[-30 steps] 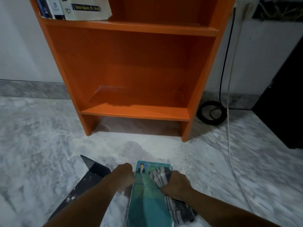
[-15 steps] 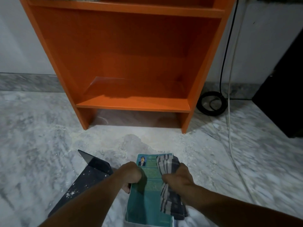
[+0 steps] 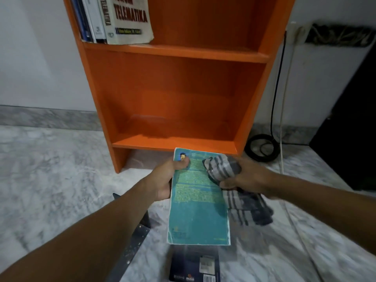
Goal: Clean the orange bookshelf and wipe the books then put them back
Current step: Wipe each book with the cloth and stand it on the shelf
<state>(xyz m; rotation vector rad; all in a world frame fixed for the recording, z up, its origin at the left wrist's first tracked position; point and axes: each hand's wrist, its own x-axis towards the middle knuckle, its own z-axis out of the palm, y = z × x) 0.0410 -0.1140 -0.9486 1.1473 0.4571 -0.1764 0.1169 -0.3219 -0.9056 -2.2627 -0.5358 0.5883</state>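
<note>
Both hands met at a teal book [image 3: 198, 202]: the left hand [image 3: 165, 180] gripped its left edge, thumb curled onto the cover, while the right hand [image 3: 249, 178] clutched a striped cloth [image 3: 242, 202] bunched against the book's right side. Just beyond the hands stood the orange bookshelf [image 3: 179, 94]; a dark book [image 3: 193, 265] lay beneath them.

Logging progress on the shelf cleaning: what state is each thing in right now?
Teal book: cover up, gripped by left hand.
Striped cloth: bunched, gripped by right hand, touching the teal book's cover.
Orange bookshelf: upright, books standing on its upper shelf.
Dark book: lying flat on the floor.
Black cable: coiled on the floor.
</note>
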